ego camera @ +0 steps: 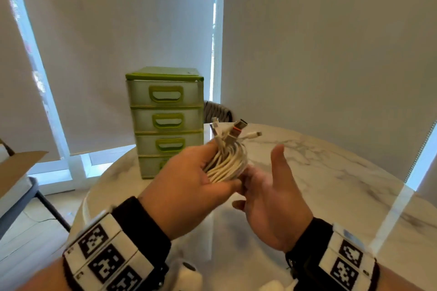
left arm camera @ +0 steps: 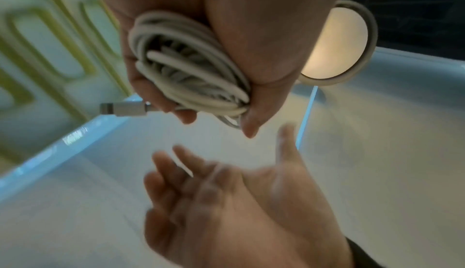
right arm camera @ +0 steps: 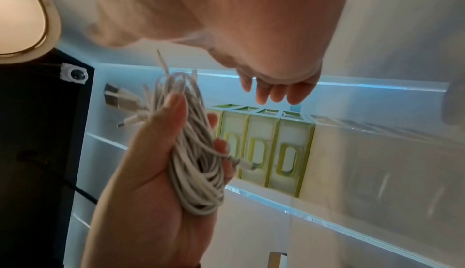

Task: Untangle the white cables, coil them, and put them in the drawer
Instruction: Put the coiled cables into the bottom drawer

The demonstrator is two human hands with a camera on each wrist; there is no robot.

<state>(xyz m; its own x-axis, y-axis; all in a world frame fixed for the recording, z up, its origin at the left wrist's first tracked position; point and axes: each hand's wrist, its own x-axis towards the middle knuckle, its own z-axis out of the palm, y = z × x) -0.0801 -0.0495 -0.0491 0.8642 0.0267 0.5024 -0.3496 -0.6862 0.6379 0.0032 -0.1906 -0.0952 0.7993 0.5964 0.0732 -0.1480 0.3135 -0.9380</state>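
My left hand (ego camera: 203,172) grips a coiled bundle of white cables (ego camera: 228,163) above the table, thumb over one side and fingers round the other. Several plugs (ego camera: 238,129) stick out of the top of the bundle. The left wrist view shows the coil (left arm camera: 188,69) in the palm, one plug (left arm camera: 123,109) jutting left. My right hand (ego camera: 262,172) is open, palm up with the thumb raised, just right of the coil and holding nothing. The green drawer unit (ego camera: 165,120) stands behind the hands, the drawers that show all shut; the lowest is partly hidden by my left hand.
The round marble table (ego camera: 331,172) carries the drawer unit at its far left. A woven chair back (ego camera: 218,112) shows behind the table. A cardboard box (ego camera: 19,168) lies on a grey seat at the left. Blinds cover the windows behind.
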